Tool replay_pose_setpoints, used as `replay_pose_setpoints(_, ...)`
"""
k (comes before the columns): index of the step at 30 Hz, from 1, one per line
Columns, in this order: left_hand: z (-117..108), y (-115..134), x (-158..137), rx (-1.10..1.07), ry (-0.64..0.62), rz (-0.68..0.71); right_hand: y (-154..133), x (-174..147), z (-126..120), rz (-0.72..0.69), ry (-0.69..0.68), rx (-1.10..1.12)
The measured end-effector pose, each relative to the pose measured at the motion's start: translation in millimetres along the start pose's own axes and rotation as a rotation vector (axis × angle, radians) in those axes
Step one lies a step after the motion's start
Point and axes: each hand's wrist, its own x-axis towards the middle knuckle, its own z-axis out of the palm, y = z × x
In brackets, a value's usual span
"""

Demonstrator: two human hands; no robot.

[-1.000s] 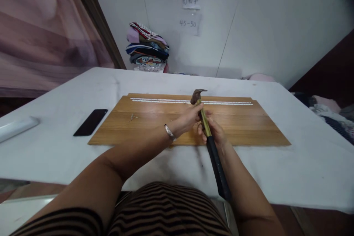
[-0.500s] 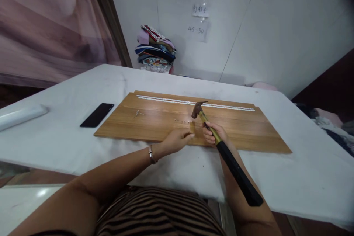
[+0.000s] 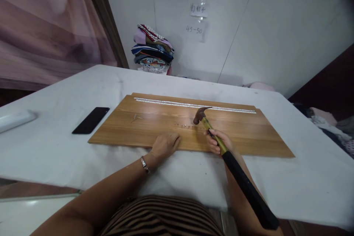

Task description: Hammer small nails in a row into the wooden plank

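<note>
My right hand [image 3: 219, 141] is wrapped around the yellow-and-black handle of a claw hammer [image 3: 240, 177]. The hammer's rusty head hangs over the middle of a brown wooden board [image 3: 155, 127], close to a row of small nail heads [image 3: 185, 125] in the wood. At the board's front edge rests my left hand [image 3: 166, 143], its fingers curled downward; what they hold, if anything, is hidden. A few loose nails [image 3: 135, 117] lie on the board's left part.
Two white measuring strips [image 3: 177, 103] run along the board's far side. Left of the board lies a black phone [image 3: 90, 120], and farther left a clear plastic roll [image 3: 16, 120]. Folded clothes [image 3: 153, 48] are stacked against the wall behind the white table [image 3: 69, 158].
My left hand has drawn left along the front edge, away from the nail row. The hammer, in my right hand, has shifted slightly right and toward me. The whole view has moved a little.
</note>
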Motion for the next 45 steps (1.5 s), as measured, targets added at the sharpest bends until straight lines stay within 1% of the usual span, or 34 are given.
replay_pose_setpoints(7, 0, -3, 0, -0.027, 0.004, 0.02, 8, 2, 15, 0.018, 0.054, -0.056)
replay_pose_setpoints(13, 7, -8, -1, -0.052, 0.019, 0.045, 15, 5, 8, 0.029, 0.098, -0.073)
replay_pose_setpoints(18, 10, -11, -1, -0.061, 0.067, 0.049, 16, 4, 7, 0.007, 0.1, -0.054)
replay_pose_setpoints(22, 6, -8, 1, -0.092, 0.111, 0.041, 15, 4, 10, -0.004, 0.122, -0.066)
replay_pose_setpoints(27, 1, -7, 1, -0.114, 0.166, 0.065, 17, 5, 12, 0.004, 0.116, -0.066)
replay_pose_setpoints(32, 1, -7, 2, -0.102, 0.16, 0.077, 15, 2, 14, -0.013, 0.101, -0.045)
replay_pose_setpoints(37, -2, -5, 3, -0.099, 0.16, 0.072, 13, 2, 16, -0.014, 0.122, -0.064)
replay_pose_setpoints(41, -2, -5, 3, -0.111, 0.146, 0.065, 15, 4, 14, 0.005, 0.114, -0.068)
replay_pose_setpoints(45, 0, -6, 3, -0.118, 0.139, 0.065, 17, 4, 10, -0.005, 0.113, -0.07)
